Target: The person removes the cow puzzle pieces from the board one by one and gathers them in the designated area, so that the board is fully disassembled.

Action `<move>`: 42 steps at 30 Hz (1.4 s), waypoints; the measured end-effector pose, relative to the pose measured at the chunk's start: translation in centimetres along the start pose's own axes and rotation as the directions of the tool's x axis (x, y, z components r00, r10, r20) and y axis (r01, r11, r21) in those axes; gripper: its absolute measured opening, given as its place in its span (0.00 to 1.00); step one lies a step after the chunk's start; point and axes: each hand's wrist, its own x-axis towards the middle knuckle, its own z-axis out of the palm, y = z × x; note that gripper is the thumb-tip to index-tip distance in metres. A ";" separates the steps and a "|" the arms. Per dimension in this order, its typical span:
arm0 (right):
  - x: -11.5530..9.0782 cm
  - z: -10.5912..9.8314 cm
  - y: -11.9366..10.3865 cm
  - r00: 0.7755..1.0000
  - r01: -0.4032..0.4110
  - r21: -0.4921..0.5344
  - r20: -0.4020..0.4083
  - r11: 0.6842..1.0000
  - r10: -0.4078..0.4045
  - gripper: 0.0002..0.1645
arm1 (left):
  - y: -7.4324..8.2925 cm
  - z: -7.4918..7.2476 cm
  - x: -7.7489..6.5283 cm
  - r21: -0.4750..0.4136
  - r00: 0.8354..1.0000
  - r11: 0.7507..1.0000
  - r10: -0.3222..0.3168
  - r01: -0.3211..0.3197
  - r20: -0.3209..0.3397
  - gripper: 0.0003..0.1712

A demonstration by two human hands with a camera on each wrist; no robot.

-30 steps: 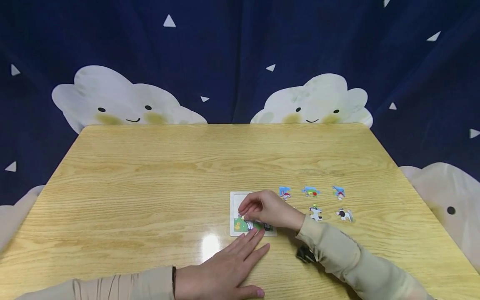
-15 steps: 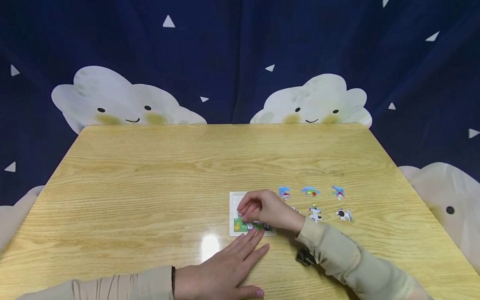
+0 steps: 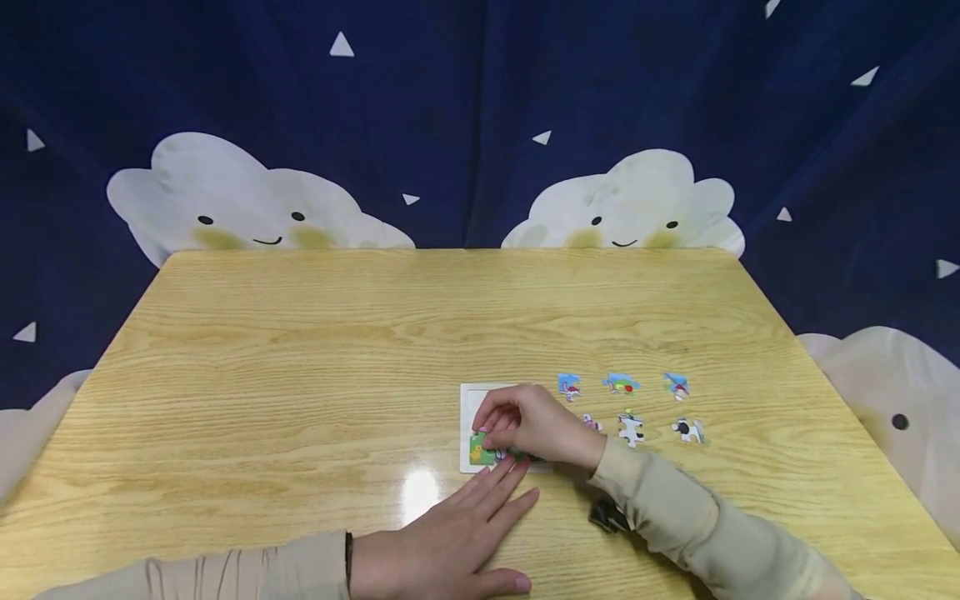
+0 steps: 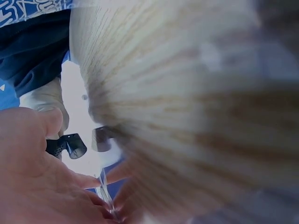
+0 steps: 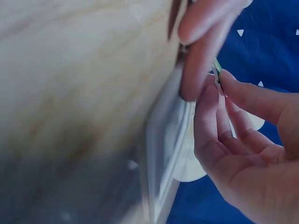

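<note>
A white puzzle tray (image 3: 471, 404) lies on the wooden table (image 3: 300, 375), with a green piece showing a yellow duck (image 3: 477, 452) in its near left corner. My right hand (image 3: 489, 433) hovers low over the tray, fingers curled, pinching a thin puzzle piece (image 5: 216, 70) against the near row. My left hand (image 3: 468, 529) lies flat on the table, and its straight fingertips (image 3: 516, 468) touch the tray's near edge. In the right wrist view the tray's edge (image 5: 163, 140) is blurred. The left wrist view shows only my palm (image 4: 32, 177) and blurred wood.
Several loose puzzle pieces lie in two rows right of the tray, among them a blue one (image 3: 569, 386), a blue-green one (image 3: 621, 384) and a black-and-white one (image 3: 688, 430). A dark curtain with cloud prints (image 3: 630, 200) hangs behind the table.
My right hand has sunk slightly toward the tray's near row with the piece. The left hand has stayed put.
</note>
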 end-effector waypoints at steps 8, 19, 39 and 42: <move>-1.7 -1.9 0.7 0.999 0.009 -0.003 -0.043 1.000 -0.009 0.06 | 0.1 0.1 0.0 0.034 1.000 0.999 -0.004 0.004 -0.006 0.47; -5.5 -4.9 2.8 0.995 -0.022 -0.094 -0.100 0.995 0.013 0.06 | 0.1 0.2 0.0 0.016 1.000 0.999 -0.028 0.028 -0.001 0.47; -9.8 -4.5 4.3 0.980 -0.066 -0.275 -0.201 0.959 0.010 0.10 | 0.2 0.1 0.0 0.035 1.000 0.999 -0.013 0.013 0.001 0.47; -9.9 -4.4 4.5 0.978 -0.054 -0.296 -0.206 0.954 -0.008 0.11 | 0.3 0.1 -0.1 0.035 1.000 0.999 -0.012 0.012 -0.001 0.47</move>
